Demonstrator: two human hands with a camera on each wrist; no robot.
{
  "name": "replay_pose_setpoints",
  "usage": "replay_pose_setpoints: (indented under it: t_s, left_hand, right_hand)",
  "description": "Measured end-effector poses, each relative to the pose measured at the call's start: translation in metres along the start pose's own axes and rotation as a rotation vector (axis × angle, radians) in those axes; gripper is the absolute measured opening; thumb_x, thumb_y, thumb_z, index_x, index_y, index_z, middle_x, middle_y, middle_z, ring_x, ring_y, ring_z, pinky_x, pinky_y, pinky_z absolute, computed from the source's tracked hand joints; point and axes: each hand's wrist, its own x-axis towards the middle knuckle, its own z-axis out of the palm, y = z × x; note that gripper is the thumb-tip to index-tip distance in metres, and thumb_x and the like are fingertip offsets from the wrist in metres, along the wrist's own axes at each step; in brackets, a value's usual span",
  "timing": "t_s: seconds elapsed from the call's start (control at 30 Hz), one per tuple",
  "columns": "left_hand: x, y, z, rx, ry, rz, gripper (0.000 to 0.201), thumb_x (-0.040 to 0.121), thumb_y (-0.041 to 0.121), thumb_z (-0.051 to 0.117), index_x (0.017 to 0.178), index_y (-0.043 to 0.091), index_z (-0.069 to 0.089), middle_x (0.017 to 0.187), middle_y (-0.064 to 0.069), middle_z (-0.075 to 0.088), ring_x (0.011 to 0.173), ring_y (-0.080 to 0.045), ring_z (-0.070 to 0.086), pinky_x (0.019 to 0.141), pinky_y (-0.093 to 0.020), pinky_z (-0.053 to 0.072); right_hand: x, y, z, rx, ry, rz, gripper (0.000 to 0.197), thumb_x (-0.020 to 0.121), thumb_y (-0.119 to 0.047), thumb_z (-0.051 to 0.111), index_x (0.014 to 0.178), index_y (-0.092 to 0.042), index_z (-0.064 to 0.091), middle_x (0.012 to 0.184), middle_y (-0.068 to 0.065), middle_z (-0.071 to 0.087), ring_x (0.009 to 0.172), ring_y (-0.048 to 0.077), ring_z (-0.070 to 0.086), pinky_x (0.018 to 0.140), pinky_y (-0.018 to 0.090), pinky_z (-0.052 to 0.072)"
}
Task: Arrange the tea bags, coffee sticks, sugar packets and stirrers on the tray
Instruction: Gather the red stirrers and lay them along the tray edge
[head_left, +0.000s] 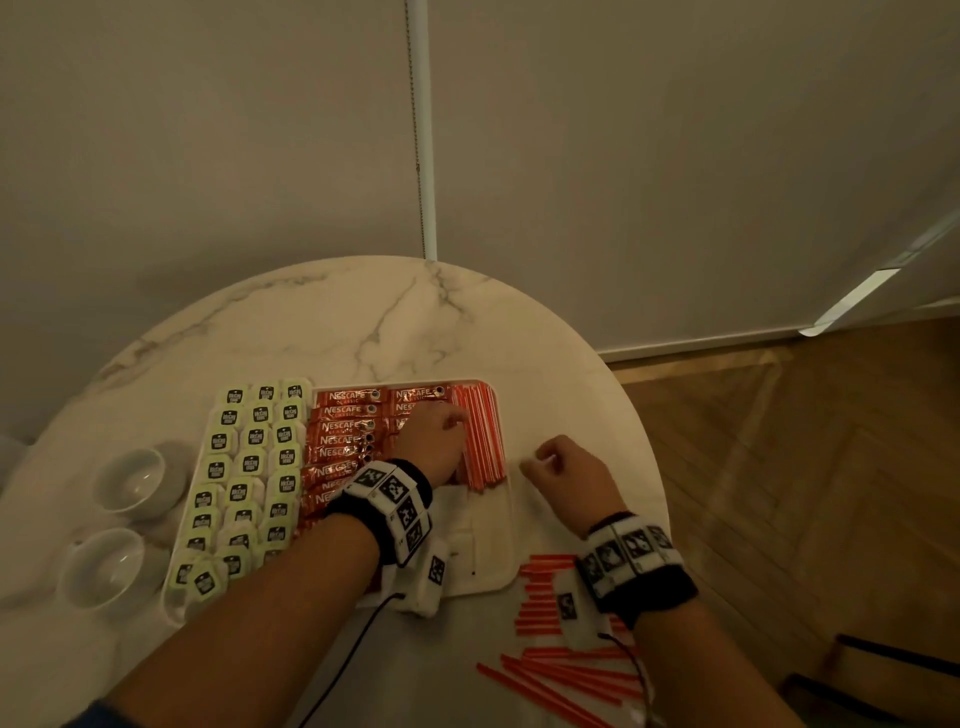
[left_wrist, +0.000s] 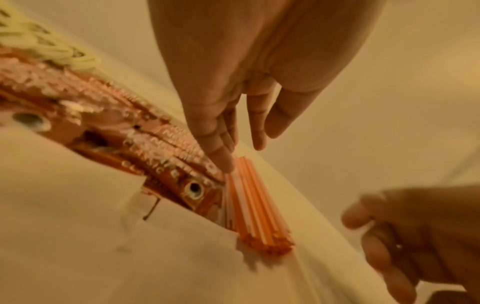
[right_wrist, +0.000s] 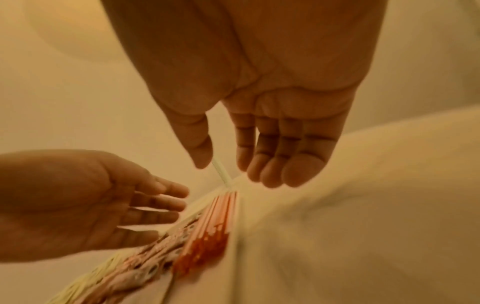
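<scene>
Tray (head_left: 506, 564), white, rectangular, sits on round marble-look surface (head_left: 322, 332) and is mostly filled. Green-and-white square tea bags (head_left: 244, 470) lie in three columns along tray's left side, overlapping; red foil Nescafe coffee sticks (head_left: 340, 441) stacked in rows next to them, mid-tray. Orange-and-white striped stirrers (head_left: 480, 436) packed side by side along tray's right edge, far half. White paper packets (head_left: 467, 519) lie in near-right part of tray, prob. sugar but can't tell for sure.

Left hand (head_left: 434, 439) is over the tray where coffee sticks meet the stirrer bundle (left_wrist: 253, 207); fingers (left_wrist: 221, 152) straight-ish, relaxed, one fingertip touching the bundle's far end, holding nothing. Right hand (head_left: 566, 470) hovers above bare surface just right of tray, near the stirrers, apart from left hand. Its thumb and forefinger pinch one thin whitish stirrer (right_wrist: 221, 172), other fingers (right_wrist: 285, 160) loosely together.

More loose orange stirrers (head_left: 550, 639) lie scattered on surface near right forearm, off the tray. Two small white ceramic bowls (head_left: 122, 519) stand left of tray. Both wrists wear black bands w/ marker tags.
</scene>
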Motion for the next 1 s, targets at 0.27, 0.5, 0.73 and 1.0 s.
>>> replay_pose_setpoints:
  t_s: [0.27,0.5,0.73,1.0]
  left_hand:
    - [-0.091,-0.020,0.019,0.115,-0.120,0.413,0.024,0.094,0.018,0.053,0.117,0.021,0.060,0.124,0.010,0.040,0.118,-0.005,0.038,0.101,-0.026,0.038]
    - [-0.136,-0.049,0.034,0.187,-0.180,0.509,0.028,0.094,0.029,0.051,0.119,0.022,0.059,0.131,0.008,0.041,0.121,-0.001,0.034,0.096,-0.004,0.028]
    - [-0.148,-0.061,0.039,0.244,-0.187,0.545,0.030,0.094,0.026,0.050,0.121,0.022,0.059,0.130,0.008,0.040,0.123,-0.002,0.034,0.104,-0.017,0.028]
    - [-0.158,-0.073,0.046,0.217,-0.184,0.465,0.026,0.094,0.021,0.053,0.119,0.022,0.060,0.126,0.012,0.038,0.122,-0.002,0.035,0.102,-0.014,0.025]
  right_hand:
    - [-0.098,0.079,0.000,-0.573,-0.419,-0.034,0.152,0.035,-0.098,0.050,0.148,-0.030,-0.024,0.158,-0.010,-0.022,0.146,0.021,-0.019,0.113,0.065,0.006]
    - [-0.150,0.087,0.040,-0.695,-0.385,-0.062,0.127,0.065,-0.071,0.062,0.149,-0.026,-0.022,0.159,-0.003,-0.010,0.147,0.028,-0.006,0.109,0.061,0.022]
    - [-0.158,0.080,0.054,-0.700,-0.167,-0.099,0.084,0.083,-0.047,0.048,0.152,-0.022,0.008,0.146,0.000,0.026,0.132,0.024,0.027,0.102,0.046,0.033]
    - [-0.157,0.089,0.070,-0.610,-0.089,-0.122,0.046,0.093,-0.032,0.041,0.138,-0.026,0.034,0.134,0.000,0.042,0.125,0.023,0.032,0.103,0.039,0.030]
